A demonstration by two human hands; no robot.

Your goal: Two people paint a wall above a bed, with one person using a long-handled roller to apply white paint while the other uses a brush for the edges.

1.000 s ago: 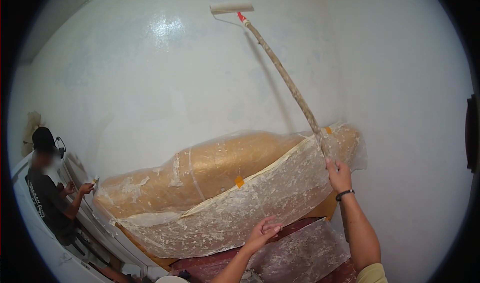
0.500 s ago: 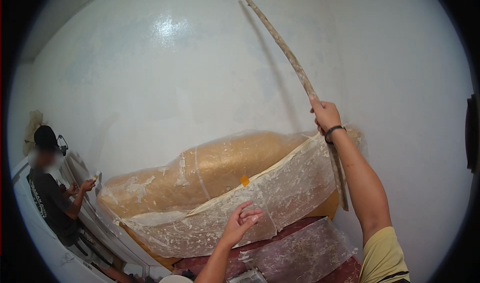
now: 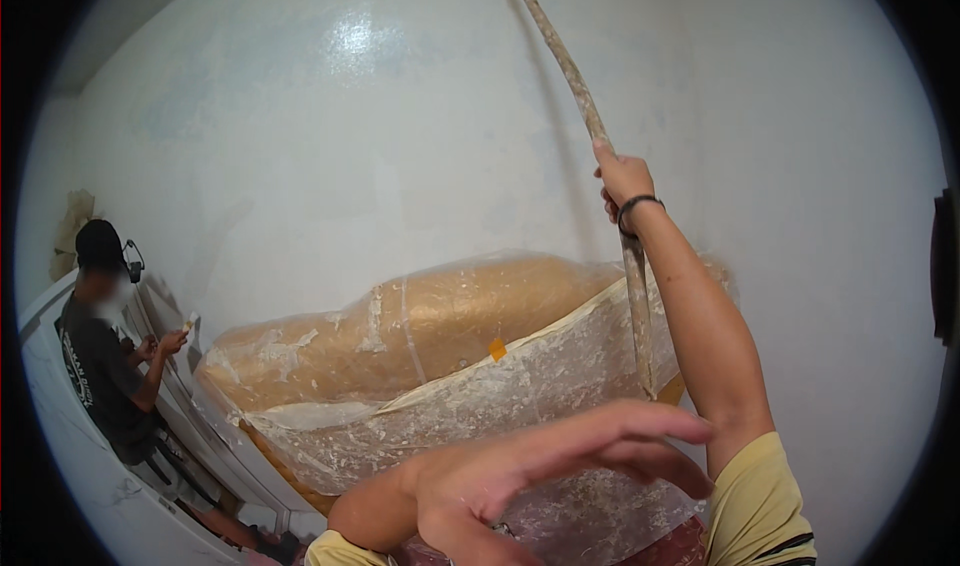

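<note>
My right hand [image 3: 626, 180] is wrapped round a long wooden pole [image 3: 565, 61], raised against the pale wall. Its upper end runs out of the top of the picture, so the paint roller seen on it before is out of sight. The pole's lower end hangs beside my right forearm. My left hand [image 3: 520, 471] is close in front, holding nothing, its fingers stretched toward the right arm and the thumb apart. Behind it lies a sofa-like golden form [image 3: 500, 301] under clear plastic sheeting [image 3: 400, 441] spattered with pale paint.
Ahead stands a white wall [image 3: 290, 176] with a shiny wet-looking patch high up. At the far left a co-worker [image 3: 110, 356] in a dark shirt and cap holds a small brush [image 3: 190, 323] near a door frame. A dark object [image 3: 943, 266] is on the right wall.
My right hand has moved up and slightly left with the pole, and the roller has left the top of the view. My left hand has come up and to the right, across the front.
</note>
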